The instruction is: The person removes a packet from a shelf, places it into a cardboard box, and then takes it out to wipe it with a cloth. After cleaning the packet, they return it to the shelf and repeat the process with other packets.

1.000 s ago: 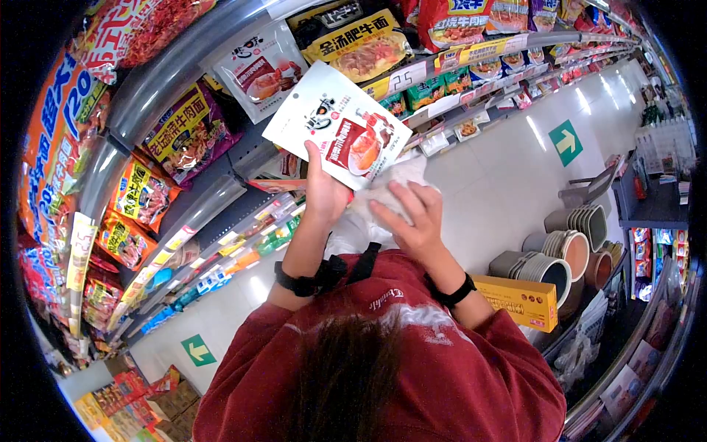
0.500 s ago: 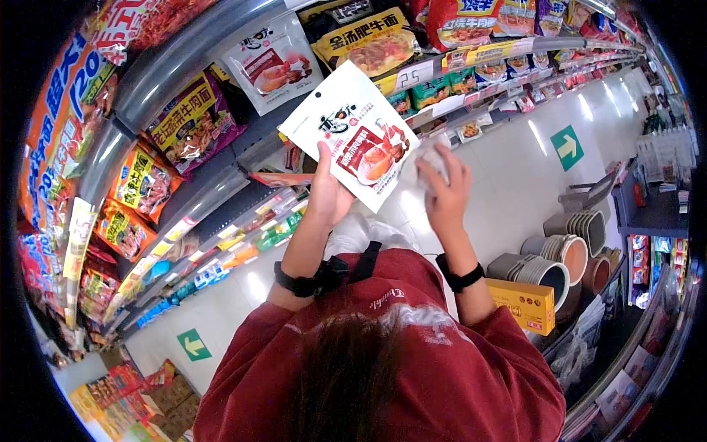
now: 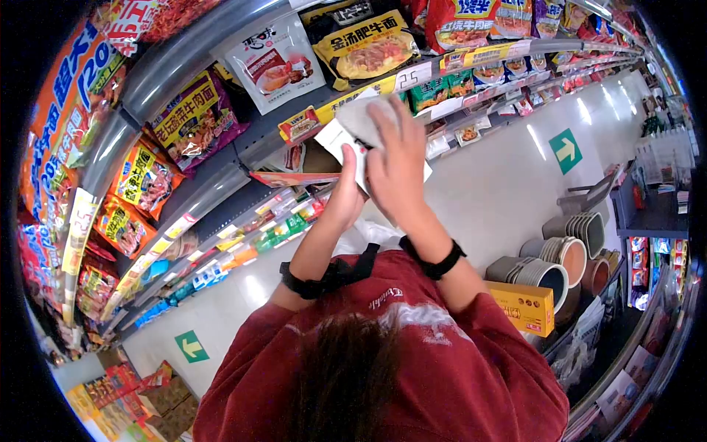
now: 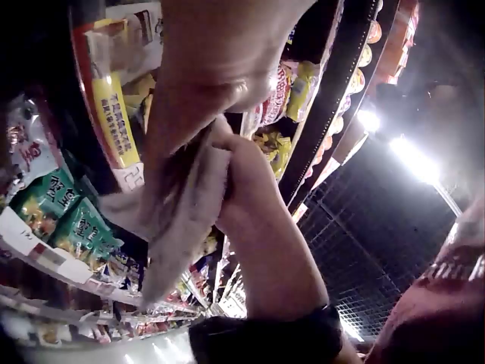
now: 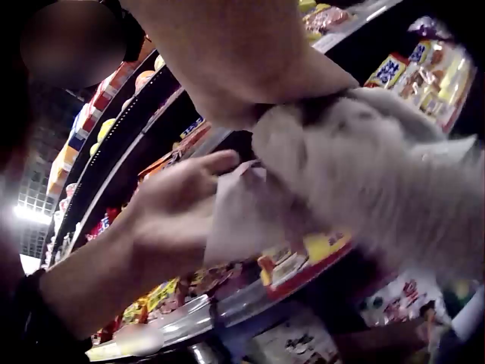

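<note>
A white snack pouch (image 3: 335,138) stands tilted in front of the shelf, its printed front mostly hidden. My left hand (image 3: 343,195) grips its lower left side, thumb on the front. A whitish cloth (image 3: 362,118) lies over the pouch's upper part, held by my right hand (image 3: 398,166), which presses it against the front. In the right wrist view the cloth (image 5: 364,182) bulges from under the right hand, beside a pale corner of the pouch (image 5: 239,220). The left wrist view shows the cloth (image 4: 189,220) hanging between both hands.
A similar white pouch (image 3: 272,62) stands on the shelf, next to a yellow noodle packet (image 3: 368,48) and a purple one (image 3: 197,118). Shelf rails with price tags (image 3: 416,76) curve close by. Stacked pots (image 3: 552,269) and a yellow box (image 3: 521,306) are at the right.
My right hand and the cloth first moved right off the pouch's lower edge, then swung up and left over its front. The left hand still holds the pouch, now turned more edge-on.
</note>
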`<state>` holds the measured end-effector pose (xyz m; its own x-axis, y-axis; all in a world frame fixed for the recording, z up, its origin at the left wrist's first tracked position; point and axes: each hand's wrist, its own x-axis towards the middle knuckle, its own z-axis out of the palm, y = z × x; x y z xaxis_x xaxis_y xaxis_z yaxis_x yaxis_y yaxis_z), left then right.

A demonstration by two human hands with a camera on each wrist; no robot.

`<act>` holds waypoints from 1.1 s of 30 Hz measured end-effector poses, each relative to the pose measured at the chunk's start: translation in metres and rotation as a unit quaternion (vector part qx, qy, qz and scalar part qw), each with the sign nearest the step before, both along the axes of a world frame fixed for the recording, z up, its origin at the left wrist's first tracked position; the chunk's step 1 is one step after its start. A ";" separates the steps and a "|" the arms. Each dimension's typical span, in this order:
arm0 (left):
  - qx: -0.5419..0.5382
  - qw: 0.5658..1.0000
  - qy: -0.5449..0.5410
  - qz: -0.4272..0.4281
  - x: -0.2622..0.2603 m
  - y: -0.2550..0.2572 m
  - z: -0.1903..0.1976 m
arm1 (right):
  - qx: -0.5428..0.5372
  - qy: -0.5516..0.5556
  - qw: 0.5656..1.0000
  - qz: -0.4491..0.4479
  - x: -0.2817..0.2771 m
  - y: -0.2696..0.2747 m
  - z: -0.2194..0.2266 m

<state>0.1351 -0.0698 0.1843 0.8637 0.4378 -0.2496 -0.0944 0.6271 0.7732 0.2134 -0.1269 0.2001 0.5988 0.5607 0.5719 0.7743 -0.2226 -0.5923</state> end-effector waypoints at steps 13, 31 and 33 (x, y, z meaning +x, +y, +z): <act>-0.009 0.998 -0.023 0.060 -0.014 0.022 0.003 | -0.031 -0.061 0.993 0.100 -0.035 -0.003 -0.013; -0.067 0.988 -0.062 0.126 -0.045 0.055 -0.005 | -0.037 0.063 0.988 0.137 -0.015 -0.047 -0.068; -0.028 0.990 -0.015 0.141 -0.046 0.052 -0.003 | 0.009 0.122 0.987 0.105 -0.013 -0.039 -0.054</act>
<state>0.0890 -0.0176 0.1812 0.7166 0.6484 -0.2570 -0.2932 0.6144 0.7325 0.2009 -0.1654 0.1463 0.5913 0.6780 0.4366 0.6362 -0.0594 -0.7693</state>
